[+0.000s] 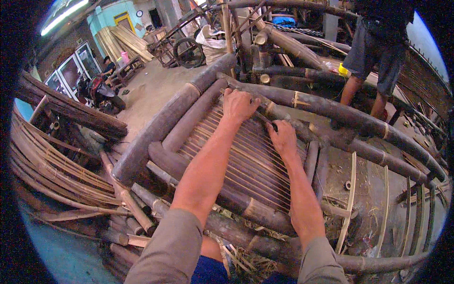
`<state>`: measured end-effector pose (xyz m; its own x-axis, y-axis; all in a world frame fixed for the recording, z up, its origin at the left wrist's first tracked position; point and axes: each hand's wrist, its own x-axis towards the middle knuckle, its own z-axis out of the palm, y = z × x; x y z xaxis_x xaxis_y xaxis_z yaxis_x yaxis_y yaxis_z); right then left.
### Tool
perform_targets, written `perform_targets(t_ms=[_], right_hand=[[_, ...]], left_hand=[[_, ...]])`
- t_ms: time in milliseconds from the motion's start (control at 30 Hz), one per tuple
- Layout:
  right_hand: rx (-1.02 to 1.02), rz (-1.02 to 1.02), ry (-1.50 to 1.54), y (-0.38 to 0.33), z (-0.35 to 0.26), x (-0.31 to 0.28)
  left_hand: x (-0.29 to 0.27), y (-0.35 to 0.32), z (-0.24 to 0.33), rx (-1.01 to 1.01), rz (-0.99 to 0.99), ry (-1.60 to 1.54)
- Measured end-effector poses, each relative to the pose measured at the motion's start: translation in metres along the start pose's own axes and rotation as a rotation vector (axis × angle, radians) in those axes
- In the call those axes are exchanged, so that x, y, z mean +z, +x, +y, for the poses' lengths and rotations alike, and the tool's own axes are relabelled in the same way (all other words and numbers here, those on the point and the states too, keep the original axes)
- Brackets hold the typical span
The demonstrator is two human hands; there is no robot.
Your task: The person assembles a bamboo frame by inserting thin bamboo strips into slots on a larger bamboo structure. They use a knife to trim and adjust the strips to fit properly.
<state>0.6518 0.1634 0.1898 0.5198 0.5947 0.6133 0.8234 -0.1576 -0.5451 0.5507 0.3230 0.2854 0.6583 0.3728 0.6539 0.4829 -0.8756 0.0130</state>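
Beneath both my arms lies a bamboo seat panel (236,163), made of dark surface crossed by thin pale slats inside a thick dark bamboo frame (182,124). My left hand (239,105) presses at the panel's far end, fingers curled and thumb out to the right; whatever is under its fingers is hidden. Closer and to the right, my right hand (282,137) is closed round a thin tool with a dark handle (275,127), its slim front part pointing toward the left hand. The tool's exact kind is too small to tell.
Curved bamboo rails (340,106) run past on the right, with upright pale strips (351,203) below. Bundled split bamboo (56,161) fills the left side. Another person (376,57) stands at the far right; one more person (109,67) sits at the back left.
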Motion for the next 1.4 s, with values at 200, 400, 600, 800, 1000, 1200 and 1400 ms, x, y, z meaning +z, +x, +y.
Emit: perform_targets(t_ms=[200,400,600,800,1000,1200,1400], right_hand=[[-0.007,0.02,-0.061,0.0,-0.009,-0.002],[0.047,0.084,0.026,0.0,-0.003,-0.001],[0.054,0.106,0.119,-0.002,-0.004,0.002],[-0.037,0.193,0.101,-0.003,0.001,0.002],[-0.001,0.117,0.074,-0.001,-0.007,-0.001],[-0.034,0.109,0.008,-0.004,-0.005,-0.006],[-0.081,0.13,-0.028,-0.004,-0.003,-0.001]], left_hand=[[0.0,-0.002,-0.006,0.017,0.084,0.029],[-0.006,0.005,0.005,0.005,-0.015,-0.007],[0.003,0.007,-0.01,-0.073,-0.162,-0.089],[0.005,0.021,-0.013,-0.146,-0.434,-0.071],[0.015,0.022,-0.02,-0.148,-0.453,-0.03],[-0.001,0.027,-0.008,-0.168,-0.626,-0.089],[0.008,0.018,-0.01,-0.181,-0.476,-0.074]])
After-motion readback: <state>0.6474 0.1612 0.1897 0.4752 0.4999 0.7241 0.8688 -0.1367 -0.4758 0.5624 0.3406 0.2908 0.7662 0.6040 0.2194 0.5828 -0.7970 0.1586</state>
